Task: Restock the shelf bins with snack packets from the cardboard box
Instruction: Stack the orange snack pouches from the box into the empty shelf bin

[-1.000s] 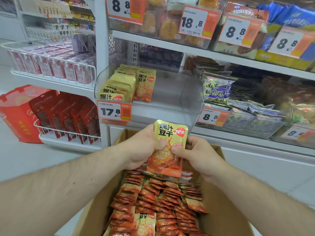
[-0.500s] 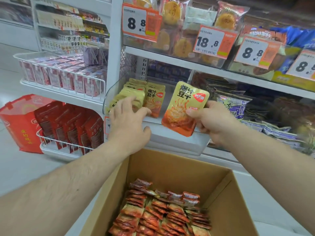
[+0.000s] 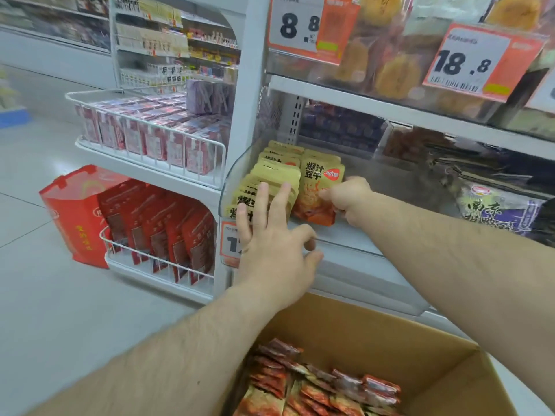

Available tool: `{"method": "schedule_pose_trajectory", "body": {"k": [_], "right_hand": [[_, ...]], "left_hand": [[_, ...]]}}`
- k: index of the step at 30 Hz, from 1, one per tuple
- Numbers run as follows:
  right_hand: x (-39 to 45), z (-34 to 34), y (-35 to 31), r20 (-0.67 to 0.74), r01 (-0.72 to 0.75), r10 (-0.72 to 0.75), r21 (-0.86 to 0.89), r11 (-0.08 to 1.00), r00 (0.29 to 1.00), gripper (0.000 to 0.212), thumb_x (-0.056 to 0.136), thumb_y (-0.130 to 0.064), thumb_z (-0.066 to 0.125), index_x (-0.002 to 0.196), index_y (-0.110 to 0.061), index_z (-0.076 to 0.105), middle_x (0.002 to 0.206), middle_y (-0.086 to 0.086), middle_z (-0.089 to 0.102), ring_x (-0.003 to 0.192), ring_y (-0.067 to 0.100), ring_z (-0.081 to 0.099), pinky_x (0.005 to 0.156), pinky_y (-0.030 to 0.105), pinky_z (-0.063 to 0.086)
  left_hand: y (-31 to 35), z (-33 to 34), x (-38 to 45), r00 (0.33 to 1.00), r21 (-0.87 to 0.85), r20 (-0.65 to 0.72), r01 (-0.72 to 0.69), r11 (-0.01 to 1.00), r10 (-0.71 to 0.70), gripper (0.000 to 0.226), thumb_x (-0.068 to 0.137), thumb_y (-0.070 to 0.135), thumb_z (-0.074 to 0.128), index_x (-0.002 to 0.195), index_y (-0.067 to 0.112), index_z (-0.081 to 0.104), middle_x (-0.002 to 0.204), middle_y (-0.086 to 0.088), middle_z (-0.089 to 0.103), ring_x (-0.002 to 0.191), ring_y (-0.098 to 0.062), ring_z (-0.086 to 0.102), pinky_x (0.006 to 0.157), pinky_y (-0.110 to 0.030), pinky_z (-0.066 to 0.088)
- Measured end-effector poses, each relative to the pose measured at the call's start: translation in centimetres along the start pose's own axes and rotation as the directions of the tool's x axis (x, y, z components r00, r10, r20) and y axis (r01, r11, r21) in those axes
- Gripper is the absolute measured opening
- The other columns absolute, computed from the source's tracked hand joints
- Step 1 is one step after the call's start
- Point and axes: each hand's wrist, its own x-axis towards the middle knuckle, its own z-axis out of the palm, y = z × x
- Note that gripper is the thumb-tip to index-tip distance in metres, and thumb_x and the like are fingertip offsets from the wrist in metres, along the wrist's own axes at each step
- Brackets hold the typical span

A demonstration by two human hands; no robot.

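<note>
A moment ago I held the snack packet (image 3: 316, 196) in the air in front of the shelf; now my right hand (image 3: 348, 199) has carried it into the clear shelf bin (image 3: 345, 235), its fingers pinching the packet's right edge as it stands upright against the second row. My left hand (image 3: 270, 250) has moved up too, fingers spread and straight, pressing the front stack of yellow packets (image 3: 264, 190) so it stays put. So this packet is nearly placed; I judge only the release remains. The cardboard box (image 3: 420, 364) below, nearer me, has many packets left.
</note>
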Motion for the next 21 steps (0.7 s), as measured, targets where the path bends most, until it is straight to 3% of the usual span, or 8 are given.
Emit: {"method": "schedule_pose_trajectory", "body": {"k": [3,7,11,18,21], "right_hand": [[0.7,1.2,0.5,-0.050,0.003,-0.008,-0.110,0.994,0.999,0.039,0.073,-0.017,0.083,0.105,-0.007,0.066,0.101,0.012,0.070,0.090,0.029,0.069,0.081,0.042,0.060],[0.5,1.5,0.8,-0.128,0.002,-0.032,-0.229,0.974,0.991,0.029,0.078,-0.024,0.078,0.099,-0.009,0.066,0.097,0.010,0.068,0.090,0.028,0.068,0.083,0.041,0.059],[0.5,1.7,0.7,-0.132,0.020,-0.056,-0.255,0.967,0.990,0.019,0.083,-0.021,0.072,0.095,-0.009,0.064,0.096,0.011,0.069,0.091,0.030,0.068,0.081,0.043,0.060],[0.8,1.4,0.8,-0.015,0.003,-0.005,-0.140,0.990,1.000,0.009,0.087,-0.012,0.067,0.092,-0.008,0.062,0.097,0.012,0.068,0.087,0.029,0.068,0.081,0.048,0.060],[0.6,1.2,0.5,0.035,-0.037,0.040,-0.079,0.996,0.999,0.006,0.091,-0.007,0.062,0.088,-0.011,0.059,0.105,0.015,0.068,0.088,0.027,0.068,0.064,0.035,0.059]], "left_hand": [[0.0,0.1,0.1,1.000,-0.009,-0.016,-0.008,1.000,0.008,0.012,0.090,0.047,0.063,0.088,0.035,0.063,0.165,0.000,-0.009,0.145,-0.021,-0.030,0.107,-0.043,-0.033],[0.0,0.1,0.1,0.999,-0.021,-0.040,-0.012,1.000,0.011,0.011,0.087,0.045,0.067,0.084,0.034,0.065,0.166,-0.002,-0.001,0.146,-0.021,-0.025,0.107,-0.042,-0.033],[0.1,-0.1,0.1,1.000,-0.014,-0.013,0.003,1.000,-0.003,0.011,0.090,0.046,0.063,0.089,0.035,0.063,0.165,0.000,-0.005,0.145,-0.021,-0.029,0.108,-0.045,-0.031],[0.1,0.0,0.1,1.000,-0.014,-0.007,0.008,1.000,-0.008,0.010,0.090,0.047,0.062,0.089,0.037,0.061,0.165,0.000,-0.006,0.144,-0.020,-0.029,0.108,-0.046,-0.030],[0.0,0.1,0.1,1.000,-0.013,-0.016,0.007,1.000,-0.007,0.010,0.090,0.047,0.062,0.091,0.036,0.062,0.165,0.000,-0.005,0.144,-0.020,-0.029,0.108,-0.046,-0.030]]}}
